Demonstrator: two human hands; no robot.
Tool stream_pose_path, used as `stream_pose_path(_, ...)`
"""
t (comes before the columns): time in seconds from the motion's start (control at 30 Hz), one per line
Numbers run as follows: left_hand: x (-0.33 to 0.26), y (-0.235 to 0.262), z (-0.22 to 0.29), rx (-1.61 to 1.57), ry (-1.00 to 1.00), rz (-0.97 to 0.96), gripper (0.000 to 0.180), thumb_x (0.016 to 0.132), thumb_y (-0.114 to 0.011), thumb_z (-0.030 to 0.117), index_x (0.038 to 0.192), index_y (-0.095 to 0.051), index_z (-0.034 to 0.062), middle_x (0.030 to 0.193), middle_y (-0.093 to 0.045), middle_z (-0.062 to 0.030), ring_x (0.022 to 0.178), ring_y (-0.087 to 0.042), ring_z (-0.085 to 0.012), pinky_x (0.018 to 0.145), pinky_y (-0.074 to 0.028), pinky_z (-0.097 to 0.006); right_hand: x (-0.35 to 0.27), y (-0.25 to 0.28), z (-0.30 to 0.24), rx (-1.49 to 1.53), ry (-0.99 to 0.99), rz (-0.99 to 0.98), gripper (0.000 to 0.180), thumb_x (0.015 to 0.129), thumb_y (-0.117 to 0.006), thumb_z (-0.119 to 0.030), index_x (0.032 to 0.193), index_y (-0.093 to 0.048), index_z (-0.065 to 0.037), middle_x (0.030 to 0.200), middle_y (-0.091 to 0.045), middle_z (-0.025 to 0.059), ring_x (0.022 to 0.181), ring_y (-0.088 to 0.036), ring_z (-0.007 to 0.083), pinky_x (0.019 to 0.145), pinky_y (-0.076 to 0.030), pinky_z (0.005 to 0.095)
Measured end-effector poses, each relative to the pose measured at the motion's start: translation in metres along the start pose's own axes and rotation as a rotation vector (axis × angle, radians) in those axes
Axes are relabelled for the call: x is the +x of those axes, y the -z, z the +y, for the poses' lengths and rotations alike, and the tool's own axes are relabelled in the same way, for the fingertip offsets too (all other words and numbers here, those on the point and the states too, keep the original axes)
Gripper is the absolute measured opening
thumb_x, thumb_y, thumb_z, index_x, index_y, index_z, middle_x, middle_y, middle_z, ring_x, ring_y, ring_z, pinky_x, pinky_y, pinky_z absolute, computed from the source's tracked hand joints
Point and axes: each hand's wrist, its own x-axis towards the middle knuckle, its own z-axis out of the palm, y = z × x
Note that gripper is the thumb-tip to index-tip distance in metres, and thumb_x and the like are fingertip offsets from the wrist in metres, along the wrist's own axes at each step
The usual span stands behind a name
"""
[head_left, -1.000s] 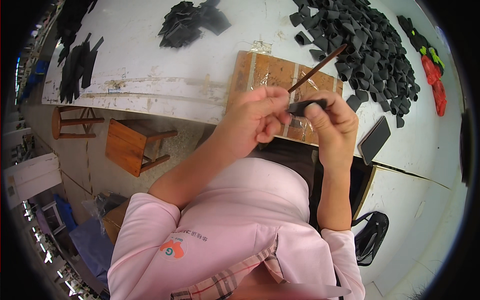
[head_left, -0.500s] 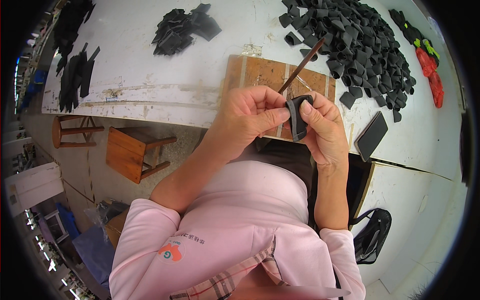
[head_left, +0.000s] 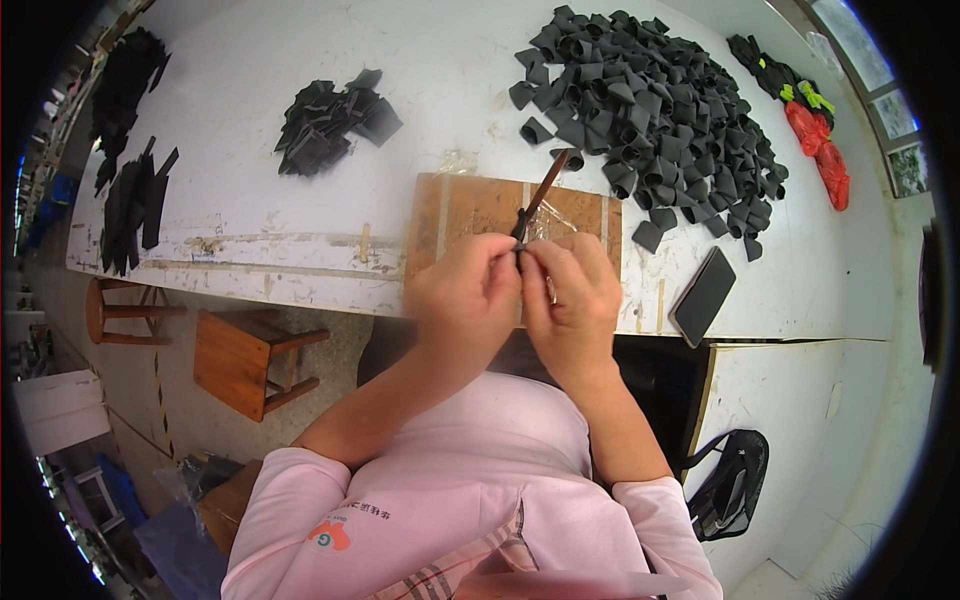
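Both hands meet over the brown board, fingers pinched together. Between them is a small black fabric piece (head_left: 520, 226), mostly hidden by the fingers. My left hand (head_left: 462, 300) grips it from the left, slightly blurred; my right hand (head_left: 572, 298) pinches it from the right with thumb and fingers. A thin reddish-brown stick (head_left: 549, 182) slants up and away from the fingertips, its lower end at the black fabric. Whether the stick is held or fixed in place, I cannot tell. Beneath lies the wooden board (head_left: 470, 205), crossed by pale strips, at the table's near edge.
A big heap of folded black fabric loops (head_left: 660, 120) covers the far right. Black strips (head_left: 335, 120) lie at centre-left, with more strips (head_left: 135, 205) at the left edge. A dark phone (head_left: 704, 297) rests at right. Wooden stools (head_left: 235, 365) stand left of the table.
The black piece, shown broadside before, is now mostly covered by my fingers. Both hands have come closer together, against the stick's lower end. The whole view has shifted.
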Motion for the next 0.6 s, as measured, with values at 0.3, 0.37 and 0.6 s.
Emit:
stream_pose_path(0.3, 0.027, 0.02, -0.003, -1.472, 1.045, -0.433, 0.015, 0.076, -0.052, -0.003, 0.091, -0.053, -0.0008, 0.083, -0.053, -0.0046, 0.047, -0.044, -0.0011, 0.038, -0.032, -0.015, 0.008, 0.009, 0.02, 1.077, -0.884, -0.129, 0.009, 0.077, -0.057, -0.003, 0.083, -0.06, 0.003, 0.07, -0.057, 0.0037, 0.053, -0.043, 0.0045, 0.045, -0.033, 0.018)
stream_pose_path(0.37, 0.022, 0.006, 0.0, -0.703, 0.551, -0.211, 0.016, 0.074, -0.051, -0.007, 0.091, -0.051, -0.0039, 0.083, -0.053, -0.0047, 0.046, -0.042, -0.0005, 0.039, -0.032, -0.015, 0.007, 0.009, 0.024, 1.659, -0.978, -0.22, 0.011, 0.076, -0.06, -0.005, 0.084, -0.061, 0.003, 0.071, -0.057, 0.0041, 0.055, -0.042, 0.0045, 0.044, -0.03, 0.0164)
stream_pose_path(0.6, 0.054, 0.005, -0.011, -1.255, 0.821, -0.305, 0.012, 0.081, -0.043, -0.002, 0.091, -0.05, -0.0032, 0.058, -0.052, -0.0043, 0.036, -0.036, -0.0029, 0.032, -0.028, -0.018, 0.043, 0.024, 0.009, 1.232, -0.877, -0.241, 0.021, 0.083, -0.055, -0.021, 0.069, -0.053, -0.006, 0.059, -0.042, -0.0052, 0.052, -0.034, 0.0027, 0.044, -0.026, 0.0164)
